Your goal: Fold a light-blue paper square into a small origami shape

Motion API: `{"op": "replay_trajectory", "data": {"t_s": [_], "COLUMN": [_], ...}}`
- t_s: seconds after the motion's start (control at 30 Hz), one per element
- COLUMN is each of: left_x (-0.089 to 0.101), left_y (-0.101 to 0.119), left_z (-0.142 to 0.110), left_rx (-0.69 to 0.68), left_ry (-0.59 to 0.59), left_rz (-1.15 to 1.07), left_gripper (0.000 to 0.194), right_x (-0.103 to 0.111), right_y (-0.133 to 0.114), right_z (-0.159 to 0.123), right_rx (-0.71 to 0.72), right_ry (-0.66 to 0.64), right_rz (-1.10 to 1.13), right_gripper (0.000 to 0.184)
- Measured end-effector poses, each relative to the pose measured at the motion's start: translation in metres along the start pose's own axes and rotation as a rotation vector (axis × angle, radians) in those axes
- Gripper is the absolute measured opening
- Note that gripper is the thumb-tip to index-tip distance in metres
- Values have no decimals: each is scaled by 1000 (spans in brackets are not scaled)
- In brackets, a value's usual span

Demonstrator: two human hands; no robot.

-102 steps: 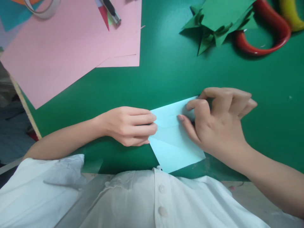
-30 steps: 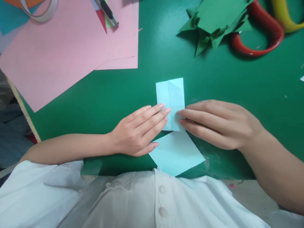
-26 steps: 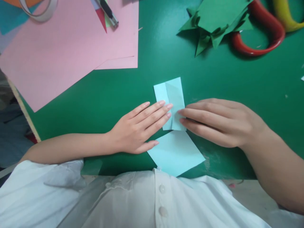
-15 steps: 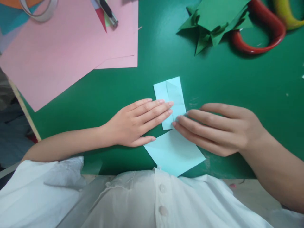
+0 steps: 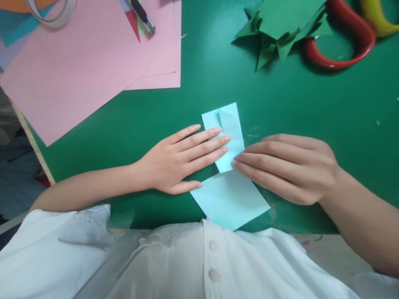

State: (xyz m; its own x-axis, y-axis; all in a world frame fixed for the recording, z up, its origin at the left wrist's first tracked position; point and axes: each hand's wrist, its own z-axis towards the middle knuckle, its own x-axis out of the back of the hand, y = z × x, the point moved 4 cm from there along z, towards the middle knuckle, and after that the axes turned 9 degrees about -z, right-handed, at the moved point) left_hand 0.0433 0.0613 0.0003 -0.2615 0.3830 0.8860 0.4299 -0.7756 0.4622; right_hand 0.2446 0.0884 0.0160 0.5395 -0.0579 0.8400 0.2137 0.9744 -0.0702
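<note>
Folded paper [image 5: 233, 124], centre frame.
Left hand [image 5: 177, 160] flat, fingers spread over it, presumably steadying; right hand [image 5: 296, 168] pinching its lower right edge, probably for control. Sheet [image 5: 230, 201] just below.

Palm down, the left hand [image 5: 176, 160] extends its fingers across the folded light-blue paper [image 5: 232, 126] (thumb splayed); the right hand [image 5: 294, 168] touches its near-right edge with bunched fingertips.

Folded light-blue paper [image 5: 235, 132]: narrow rectangle, lengthwise seam, flap slightly lifted at far end. Lies on green tabletop [image 5: 149, 112], far end angled left. Second light-blue paper [image 5: 231, 198]: flat, plain top, set askew, directly nearer the body. They meet; overlap unclear.
</note>
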Motion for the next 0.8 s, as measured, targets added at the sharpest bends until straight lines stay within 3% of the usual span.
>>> {"op": "replay_trajectory", "data": {"t_s": [0.17, 0.33, 0.5, 0.8], "left_x": [3, 5, 3, 5], "left_y": [1, 0, 0, 1], "left_z": [-2, -2, -2, -6], "left_rx": [-94, -119, -87, -78], "left_ry": [-50, -86, -67, 11], "left_rz": [-44, -63, -60, 41], "left_gripper": [69, 63, 50, 49], "right_x": [-3, -8, -16, -19], "right_y": [5, 4, 4, 8], "right_z": [0, 3, 7, 11], "right_rx": [-62, -270, -443, -541], "right_ry": [-1, -70, -188, -229], "right_rz": [72, 71, 104, 106], "right_gripper": [9, 15, 8, 3]}}
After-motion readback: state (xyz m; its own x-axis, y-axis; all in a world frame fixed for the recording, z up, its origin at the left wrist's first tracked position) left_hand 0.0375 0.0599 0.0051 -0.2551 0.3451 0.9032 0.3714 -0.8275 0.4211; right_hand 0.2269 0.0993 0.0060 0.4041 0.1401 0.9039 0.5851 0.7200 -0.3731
